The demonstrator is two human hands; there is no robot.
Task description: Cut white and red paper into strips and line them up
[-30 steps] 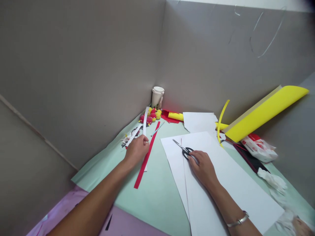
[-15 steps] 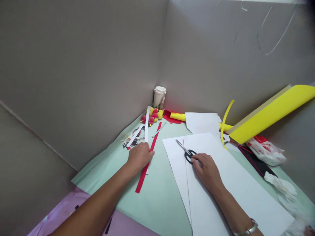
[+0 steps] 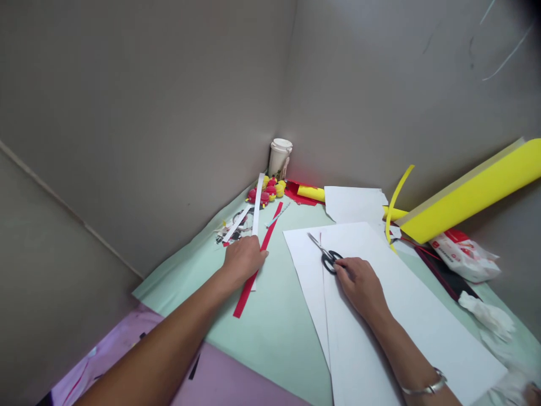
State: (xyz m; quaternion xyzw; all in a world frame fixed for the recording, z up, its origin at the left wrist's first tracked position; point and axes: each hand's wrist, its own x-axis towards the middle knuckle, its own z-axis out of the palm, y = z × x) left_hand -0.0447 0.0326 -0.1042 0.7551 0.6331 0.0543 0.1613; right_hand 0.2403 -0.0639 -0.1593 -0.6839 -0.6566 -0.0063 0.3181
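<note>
My left hand [image 3: 245, 260] is closed over a long white paper strip [image 3: 258, 206], which runs out above and below it. Its thumb reaches over a red paper strip [image 3: 244, 298] lying slantwise alongside. Scissors with black handles [image 3: 332, 260] rest on a large white sheet [image 3: 406, 287], their blades pointing up and left. The fingertips of my right hand [image 3: 361, 285] pinch one handle loop, and a silver bracelet circles that wrist. A thin reddish line or edge runs down the sheet near the scissors.
Red and yellow round trinkets [image 3: 270, 193] and a white lidded cup [image 3: 280, 157] stand in the corner. Paper scraps [image 3: 236, 223] lie left. Rolled yellow paper [image 3: 473, 194], a tissue pack [image 3: 465, 256] and a white glove [image 3: 486, 316] are at right. Walls close off the back.
The camera view has shifted slightly, so everything sits a little higher and to the right. Both hands keep nearly the same grip and place.
</note>
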